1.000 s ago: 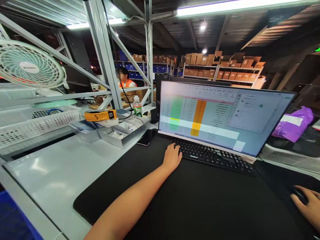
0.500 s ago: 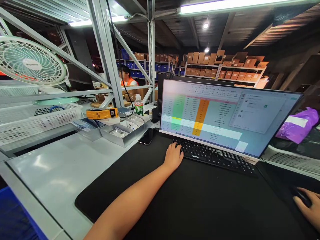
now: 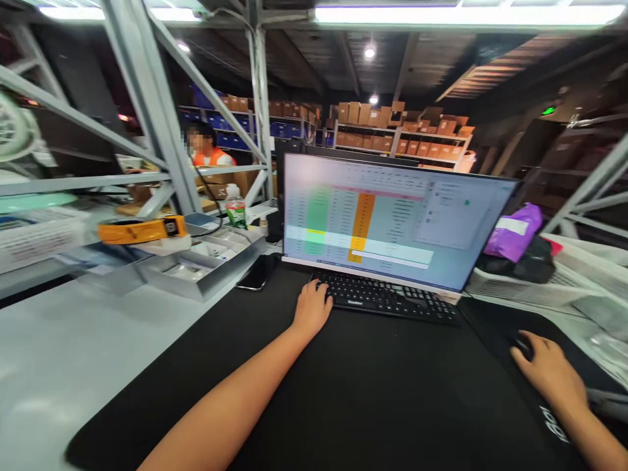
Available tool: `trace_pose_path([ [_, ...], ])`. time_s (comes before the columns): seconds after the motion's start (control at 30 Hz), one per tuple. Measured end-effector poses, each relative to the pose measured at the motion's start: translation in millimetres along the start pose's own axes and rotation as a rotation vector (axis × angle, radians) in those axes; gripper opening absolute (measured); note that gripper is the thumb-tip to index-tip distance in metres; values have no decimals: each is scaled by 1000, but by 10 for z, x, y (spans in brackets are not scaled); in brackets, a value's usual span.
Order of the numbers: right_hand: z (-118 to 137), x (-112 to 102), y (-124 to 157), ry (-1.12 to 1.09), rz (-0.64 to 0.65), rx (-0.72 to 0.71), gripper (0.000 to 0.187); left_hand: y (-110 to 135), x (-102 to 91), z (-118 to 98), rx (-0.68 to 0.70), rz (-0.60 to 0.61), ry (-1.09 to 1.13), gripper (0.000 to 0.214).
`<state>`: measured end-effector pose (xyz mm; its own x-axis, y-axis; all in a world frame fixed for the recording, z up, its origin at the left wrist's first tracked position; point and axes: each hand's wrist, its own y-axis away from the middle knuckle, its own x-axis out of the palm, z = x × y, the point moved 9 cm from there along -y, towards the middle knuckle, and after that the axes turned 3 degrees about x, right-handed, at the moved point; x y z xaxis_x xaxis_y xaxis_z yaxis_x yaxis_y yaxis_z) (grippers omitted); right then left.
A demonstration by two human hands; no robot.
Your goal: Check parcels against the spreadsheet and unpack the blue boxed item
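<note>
My left hand [image 3: 312, 309] rests at the left end of the black keyboard [image 3: 387, 297], fingers curled down onto the keys, holding nothing. My right hand [image 3: 545, 367] lies over a black mouse [image 3: 521, 343] on the black desk mat [image 3: 367, 405], fingers wrapped over it. Behind the keyboard stands a monitor [image 3: 392, 219] showing a spreadsheet with green and orange columns.
A black phone [image 3: 256, 275] lies left of the keyboard beside a metal tray [image 3: 206, 265] with a yellow tape roll [image 3: 140, 230]. A green bottle [image 3: 236, 208] stands behind. A purple bag [image 3: 515, 230] sits right of the monitor. A person in orange [image 3: 206, 149] works beyond the steel frame [image 3: 152, 111].
The view has swung to the right, so the fan has slid almost out of frame at the left. My right hand on the mouse is now fully in view. Left hand stays on the keyboard.
</note>
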<state>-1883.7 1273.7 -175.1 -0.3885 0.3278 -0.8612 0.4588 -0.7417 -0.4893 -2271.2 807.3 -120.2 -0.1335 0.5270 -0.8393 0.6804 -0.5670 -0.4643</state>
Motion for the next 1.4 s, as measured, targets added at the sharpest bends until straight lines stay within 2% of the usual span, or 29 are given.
trace_pose_path([
  [0.13,219,-209,64,2,47,43,58,-42,53,37,48,-54,-17,38],
  [0.33,302,-324,140,30,87,88,49,-72,93,72,85,-92,-38,40],
  [1.4,281,-326,153,34,72,102,46,-71,80,69,54,-61,-8,42],
])
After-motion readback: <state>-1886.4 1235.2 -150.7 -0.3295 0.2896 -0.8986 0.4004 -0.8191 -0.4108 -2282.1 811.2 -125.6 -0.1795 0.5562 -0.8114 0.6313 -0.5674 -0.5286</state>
